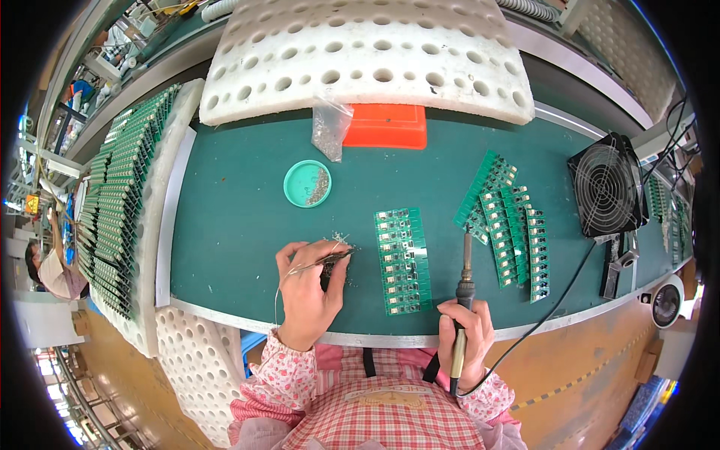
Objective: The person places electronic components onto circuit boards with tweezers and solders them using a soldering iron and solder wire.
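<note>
My left hand is closed, with a thin silvery solder wire running across its fingers. Beside the fingertips is a dark clump with fine metal bits, partly hidden by the hand. My right hand grips the handle of a soldering iron, whose tip points away from me, close to the fanned boards. Between the two hands a green circuit board panel with rows of small parts lies flat on the green table. Several narrow circuit boards overlap in a fan to the right.
A turquoise dish holds small metal parts. Behind it, a clear bag of parts leans on an orange tray. White perforated foam spans the back. Many upright boards stand at left; a black fan stands at right.
</note>
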A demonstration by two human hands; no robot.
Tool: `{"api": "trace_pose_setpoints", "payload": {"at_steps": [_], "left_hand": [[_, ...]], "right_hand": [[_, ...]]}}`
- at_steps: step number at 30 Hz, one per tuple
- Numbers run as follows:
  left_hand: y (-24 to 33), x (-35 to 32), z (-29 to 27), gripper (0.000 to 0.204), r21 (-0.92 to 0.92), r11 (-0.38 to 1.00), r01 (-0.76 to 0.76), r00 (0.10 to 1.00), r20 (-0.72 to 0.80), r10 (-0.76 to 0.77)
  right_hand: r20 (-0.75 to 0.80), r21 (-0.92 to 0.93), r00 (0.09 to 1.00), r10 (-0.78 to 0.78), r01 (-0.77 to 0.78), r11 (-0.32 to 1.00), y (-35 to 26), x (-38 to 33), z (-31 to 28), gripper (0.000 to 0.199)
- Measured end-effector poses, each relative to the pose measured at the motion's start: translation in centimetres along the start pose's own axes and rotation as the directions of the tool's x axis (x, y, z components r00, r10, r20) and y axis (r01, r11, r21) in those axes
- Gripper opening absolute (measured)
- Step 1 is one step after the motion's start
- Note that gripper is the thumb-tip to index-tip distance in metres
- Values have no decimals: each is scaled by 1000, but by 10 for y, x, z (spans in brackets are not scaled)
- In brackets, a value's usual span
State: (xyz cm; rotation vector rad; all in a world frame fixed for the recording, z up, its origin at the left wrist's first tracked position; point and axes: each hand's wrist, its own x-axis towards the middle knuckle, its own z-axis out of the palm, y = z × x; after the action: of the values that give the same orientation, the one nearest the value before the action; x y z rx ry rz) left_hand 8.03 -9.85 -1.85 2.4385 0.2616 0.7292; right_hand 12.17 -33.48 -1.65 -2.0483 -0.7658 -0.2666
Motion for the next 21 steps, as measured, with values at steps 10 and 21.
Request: {"api": "trace_pose_setpoints", "payload": {"at_steps": [10,21], "left_hand": [[2,1,1,12,21,1000,17,1000,3,-17],[2,4,2,10,14,1000,5,1000,9,-6]], "right_hand": [[5,-10,1000,-17,17,1000,1,1,-1,28],[18,-6,1000,-12,12,1000,1,0,-1,29]]}}
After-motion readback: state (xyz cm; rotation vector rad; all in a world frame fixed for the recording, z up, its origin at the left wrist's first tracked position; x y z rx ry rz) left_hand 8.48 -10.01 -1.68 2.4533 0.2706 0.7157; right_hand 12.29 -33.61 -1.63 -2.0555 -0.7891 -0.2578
